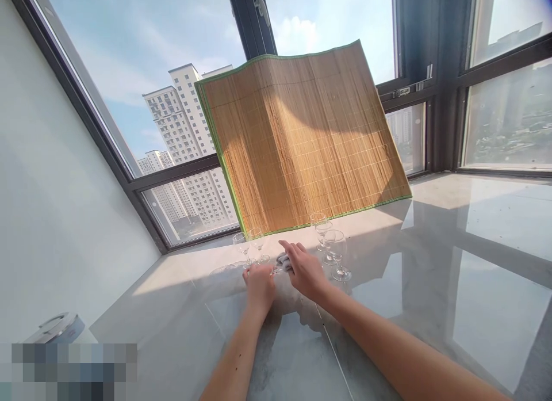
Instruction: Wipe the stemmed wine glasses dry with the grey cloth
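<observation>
My left hand [259, 287] is closed around a small clear glass lying on its side at about the middle of the marble counter [431, 286]. My right hand [303, 268] presses a small grey cloth [282, 262] against that glass, fingers curled over it. Two stemmed glasses [250, 243] stand just behind my left hand. Three more stemmed glasses [332, 248] stand upright to the right of my right hand.
A bamboo mat [302, 142] with green edging leans upright against the window behind the glasses. A white wall runs along the left. A round metal lid-like object [56, 326] sits at the lower left. Window frames close off the counter's far side.
</observation>
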`<state>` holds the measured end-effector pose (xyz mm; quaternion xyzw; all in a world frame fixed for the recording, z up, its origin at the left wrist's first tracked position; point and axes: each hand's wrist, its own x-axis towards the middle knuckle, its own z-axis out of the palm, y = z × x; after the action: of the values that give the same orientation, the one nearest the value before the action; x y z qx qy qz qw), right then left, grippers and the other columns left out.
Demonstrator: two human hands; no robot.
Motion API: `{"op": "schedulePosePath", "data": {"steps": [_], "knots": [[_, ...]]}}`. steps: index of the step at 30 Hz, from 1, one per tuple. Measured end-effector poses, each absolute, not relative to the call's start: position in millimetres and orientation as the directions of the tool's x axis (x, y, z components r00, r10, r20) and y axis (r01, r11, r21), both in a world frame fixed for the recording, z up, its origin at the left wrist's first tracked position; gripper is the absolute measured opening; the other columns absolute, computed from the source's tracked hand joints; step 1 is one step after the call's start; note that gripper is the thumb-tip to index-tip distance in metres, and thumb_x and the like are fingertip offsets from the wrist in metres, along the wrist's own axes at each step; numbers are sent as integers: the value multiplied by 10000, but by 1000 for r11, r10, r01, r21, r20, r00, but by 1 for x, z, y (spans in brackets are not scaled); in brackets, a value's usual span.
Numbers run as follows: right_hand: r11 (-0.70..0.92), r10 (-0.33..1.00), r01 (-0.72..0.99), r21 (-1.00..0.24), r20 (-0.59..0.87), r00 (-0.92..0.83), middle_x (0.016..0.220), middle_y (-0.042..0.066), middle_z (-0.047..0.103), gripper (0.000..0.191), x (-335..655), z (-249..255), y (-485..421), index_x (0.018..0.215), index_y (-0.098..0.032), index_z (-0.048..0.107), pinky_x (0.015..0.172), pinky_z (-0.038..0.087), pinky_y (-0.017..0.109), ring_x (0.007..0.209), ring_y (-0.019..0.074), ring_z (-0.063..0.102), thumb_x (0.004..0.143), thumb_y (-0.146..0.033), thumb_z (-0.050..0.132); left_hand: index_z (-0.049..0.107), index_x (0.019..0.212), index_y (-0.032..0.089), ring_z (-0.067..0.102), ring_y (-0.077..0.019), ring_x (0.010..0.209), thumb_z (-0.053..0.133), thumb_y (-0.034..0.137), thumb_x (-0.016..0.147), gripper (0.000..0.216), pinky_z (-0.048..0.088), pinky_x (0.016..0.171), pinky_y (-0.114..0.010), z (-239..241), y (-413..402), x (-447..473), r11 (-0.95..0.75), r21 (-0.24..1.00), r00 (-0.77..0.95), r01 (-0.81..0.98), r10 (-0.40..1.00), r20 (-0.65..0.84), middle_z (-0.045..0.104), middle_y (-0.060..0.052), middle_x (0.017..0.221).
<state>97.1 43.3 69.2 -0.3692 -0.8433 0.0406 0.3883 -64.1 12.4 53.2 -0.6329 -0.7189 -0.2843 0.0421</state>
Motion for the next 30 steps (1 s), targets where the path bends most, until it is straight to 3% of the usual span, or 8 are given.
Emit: {"op": "schedulePosePath", "data": {"steps": [7,11,18,22,26,30], "knots": [[536,807,662,-524,549,-219,962,67,644,709,104,65,56,1401,-228,361,614,303,269,946,236,523,731,-29,478,765,716,264,518,-290,1017,608,103,707,225,239,1056,-499,50,16,-65,5,467,-204,884,904,377,689,-67,813],[449,864,677,-584,478,-160,970,72,620,670,105,60,61,1392,-250,377,606,271,269,761,203,537,758,-65,489,781,754,278,533,-270,987,594,89,713,269,339,976,-434,55,19,-73,32,496,-228,868,912,342,705,-48,820],[420,889,626,-656,437,-139,957,73,624,583,103,57,63,1367,-227,375,618,274,255,813,209,566,809,-123,507,784,805,232,592,-206,858,622,156,731,194,438,821,-314,52,25,-85,-25,650,-250,759,911,327,682,-34,760],[434,890,602,-670,423,-171,930,48,634,615,100,52,64,1361,-233,370,629,279,248,815,195,565,778,-98,510,746,754,178,611,-182,767,595,225,769,159,464,731,-291,48,29,-86,-67,780,-272,622,916,296,730,-54,918],[510,859,509,-693,441,-261,868,18,630,660,95,47,64,1360,-226,352,652,317,245,809,189,557,737,-83,518,694,651,164,619,-181,785,594,228,770,167,448,727,-270,46,31,-88,-81,773,-254,630,919,303,743,-67,949],[564,825,373,-736,492,-277,885,4,635,622,93,48,60,1333,-232,348,706,372,251,799,175,562,749,-108,520,733,847,174,556,-146,649,576,260,809,184,395,647,-252,43,32,-90,-32,741,-279,671,915,291,718,-34,827]]}}
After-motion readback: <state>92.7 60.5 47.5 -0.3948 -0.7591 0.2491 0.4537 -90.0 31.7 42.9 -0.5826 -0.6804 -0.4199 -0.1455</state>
